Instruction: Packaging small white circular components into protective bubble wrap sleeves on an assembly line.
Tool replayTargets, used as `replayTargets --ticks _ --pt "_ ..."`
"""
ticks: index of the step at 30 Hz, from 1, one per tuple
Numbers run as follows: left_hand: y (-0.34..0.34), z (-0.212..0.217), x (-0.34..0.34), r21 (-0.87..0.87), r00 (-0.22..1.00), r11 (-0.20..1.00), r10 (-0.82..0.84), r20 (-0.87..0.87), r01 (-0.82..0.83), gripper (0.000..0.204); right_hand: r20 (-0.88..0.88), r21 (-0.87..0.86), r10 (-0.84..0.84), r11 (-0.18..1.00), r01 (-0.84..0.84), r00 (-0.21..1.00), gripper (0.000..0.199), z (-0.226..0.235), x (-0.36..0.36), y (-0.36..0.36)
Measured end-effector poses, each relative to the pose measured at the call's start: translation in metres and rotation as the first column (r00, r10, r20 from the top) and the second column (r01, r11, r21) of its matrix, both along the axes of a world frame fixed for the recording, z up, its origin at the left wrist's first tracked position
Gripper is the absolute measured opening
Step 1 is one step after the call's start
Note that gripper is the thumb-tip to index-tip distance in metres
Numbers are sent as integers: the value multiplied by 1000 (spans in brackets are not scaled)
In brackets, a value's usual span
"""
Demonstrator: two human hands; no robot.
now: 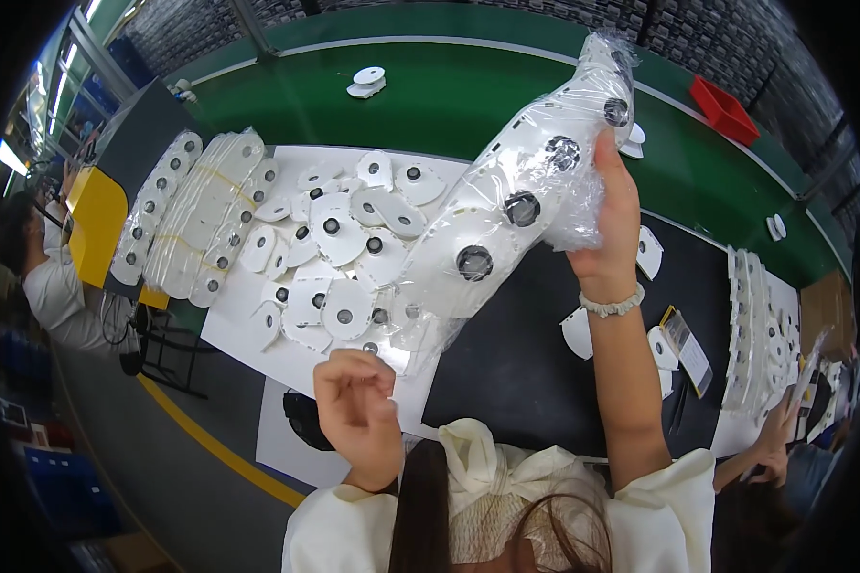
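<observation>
My right hand [610, 210] is closed round the upper part of a long clear plastic bag [463, 224]. Inside it is a stack of flat white rounded parts, and several dark round hubs show through the film. The bag slants from upper right to lower left, its gathered top beyond my fingers. Its loose lower end hangs over the white tabletop, close to my left hand [358, 415]. The fingers of that hand are curled in, and I see nothing in them. Loose white rounded parts [337, 234] with dark hubs lie in a heap left of the bag.
Filled bags [205, 215] lie side by side at the left. A black mat [506, 368] covers the table's right, with a yellow-edged card [686, 351] on it. Beyond runs a green conveyor belt [287, 100] with a red tray [723, 110]. Other people sit left and right.
</observation>
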State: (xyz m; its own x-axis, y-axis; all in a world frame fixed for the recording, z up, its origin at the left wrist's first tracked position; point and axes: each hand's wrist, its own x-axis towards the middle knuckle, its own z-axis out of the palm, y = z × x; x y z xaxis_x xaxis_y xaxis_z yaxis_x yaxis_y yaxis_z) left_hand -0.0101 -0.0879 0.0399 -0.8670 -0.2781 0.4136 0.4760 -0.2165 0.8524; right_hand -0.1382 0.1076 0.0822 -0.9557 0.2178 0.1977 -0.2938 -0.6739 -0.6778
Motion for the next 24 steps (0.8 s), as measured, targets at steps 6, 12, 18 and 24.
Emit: replayTargets --ticks 6,12,18,24 --pt "-10 14 -9 -66 982 997 -30 187 43 25 20 -44 140 989 -139 990 39 0 1 1" --pt "-18 25 -13 -254 966 959 -61 252 127 7 20 -33 135 990 -134 991 37 -1 0 1" --pt "-21 26 -15 56 960 985 -171 220 163 4 10 -11 106 994 -106 994 37 -1 -1 5" --pt "-29 28 -19 260 927 935 -303 223 243 11 -18 85 4 996 -2 1000 37 8 4 3"
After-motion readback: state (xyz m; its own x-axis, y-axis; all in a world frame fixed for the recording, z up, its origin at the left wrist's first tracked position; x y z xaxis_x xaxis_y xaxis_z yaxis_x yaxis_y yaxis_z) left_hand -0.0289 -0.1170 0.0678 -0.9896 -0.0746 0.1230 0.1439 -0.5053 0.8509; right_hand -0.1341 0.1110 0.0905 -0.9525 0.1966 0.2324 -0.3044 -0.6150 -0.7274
